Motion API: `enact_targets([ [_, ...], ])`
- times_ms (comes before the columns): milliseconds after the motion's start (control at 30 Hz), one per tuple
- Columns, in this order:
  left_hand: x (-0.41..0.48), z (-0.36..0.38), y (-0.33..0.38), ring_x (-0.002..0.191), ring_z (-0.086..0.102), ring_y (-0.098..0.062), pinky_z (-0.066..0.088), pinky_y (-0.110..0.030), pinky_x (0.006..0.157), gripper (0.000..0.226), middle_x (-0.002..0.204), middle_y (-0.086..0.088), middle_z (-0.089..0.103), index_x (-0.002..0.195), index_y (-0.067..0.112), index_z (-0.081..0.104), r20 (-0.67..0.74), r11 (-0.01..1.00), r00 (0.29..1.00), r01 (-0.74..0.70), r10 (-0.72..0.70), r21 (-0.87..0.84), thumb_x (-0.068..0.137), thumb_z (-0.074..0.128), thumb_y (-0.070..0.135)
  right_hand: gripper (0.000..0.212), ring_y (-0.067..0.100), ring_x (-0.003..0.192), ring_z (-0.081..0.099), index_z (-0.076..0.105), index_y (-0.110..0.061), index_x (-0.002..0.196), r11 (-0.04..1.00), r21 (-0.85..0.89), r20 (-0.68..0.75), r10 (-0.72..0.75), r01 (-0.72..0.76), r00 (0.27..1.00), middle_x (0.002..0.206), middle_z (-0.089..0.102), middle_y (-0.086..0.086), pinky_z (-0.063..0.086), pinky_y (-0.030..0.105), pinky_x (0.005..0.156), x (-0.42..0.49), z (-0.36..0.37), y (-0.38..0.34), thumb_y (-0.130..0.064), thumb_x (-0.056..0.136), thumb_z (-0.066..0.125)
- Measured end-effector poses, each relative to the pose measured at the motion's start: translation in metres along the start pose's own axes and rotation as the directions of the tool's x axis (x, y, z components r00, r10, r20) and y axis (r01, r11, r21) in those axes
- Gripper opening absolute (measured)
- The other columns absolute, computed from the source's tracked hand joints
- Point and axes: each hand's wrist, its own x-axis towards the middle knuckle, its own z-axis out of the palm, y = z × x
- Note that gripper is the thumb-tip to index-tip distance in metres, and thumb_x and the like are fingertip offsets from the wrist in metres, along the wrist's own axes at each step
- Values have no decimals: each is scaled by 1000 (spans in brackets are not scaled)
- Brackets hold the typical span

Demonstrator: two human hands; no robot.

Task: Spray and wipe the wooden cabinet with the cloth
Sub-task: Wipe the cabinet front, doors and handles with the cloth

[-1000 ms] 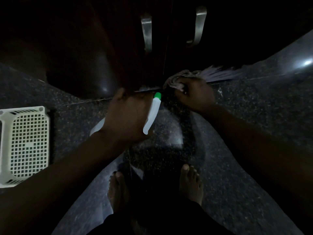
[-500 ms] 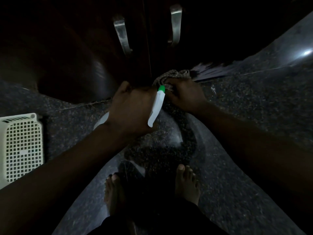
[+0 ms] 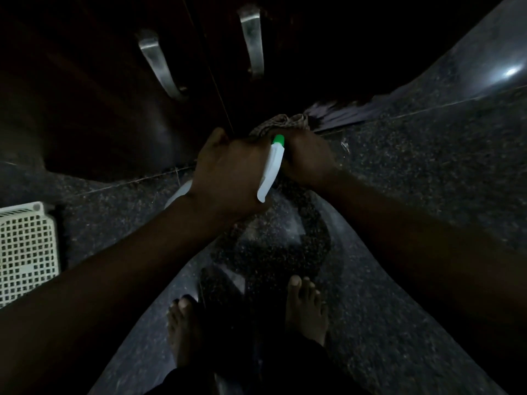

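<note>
Head view.
- Change: right hand [image 3: 308, 158], fingers bunched round cloth [image 3: 282, 122], has moved up against left hand [image 3: 228, 172]; gap seen a second ago is gone.
- Cloth position: bottom edge of cabinet [image 3: 114, 109], right door, near door seam.
- Judgement: wipe stroke running leftward along base; spraying paused.
- Left hand wraps spray bottle [image 3: 271, 172], green nozzle toward cabinet.
- Containers: bottle fill level not visible; white basket [image 3: 25, 252] on floor [image 3: 399, 195] at left, contents cannot be told.

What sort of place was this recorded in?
Most likely a dim room in a home, seen low in front of a cupboard. It shows dark wooden cabinet doors with metal handles, a polished speckled stone floor, a white plastic basket standing on it, and bare feet.
</note>
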Motion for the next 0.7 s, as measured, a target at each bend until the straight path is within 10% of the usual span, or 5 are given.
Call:
enact_targets([
  [300,18,2,10,63,56,-33,39,-41,79,46,69,-9,57,84,12,50,-14,998,999,-33,32,-55,72,8,25,29,28,107,67,67,-18,118,977,10,-94,211,-211,973,117,72,4,54,42,86,-12,-8,45,-27,92,59],
  [700,33,13,16,63,50,-28,34,-41,80,41,66,-4,54,79,16,48,30,995,995,-94,94,-17,78,8,23,21,28,94,68,68,-16,109,985,42,-136,170,-166,976,104,73,6,51,35,74,-18,-3,46,-23,91,59],
])
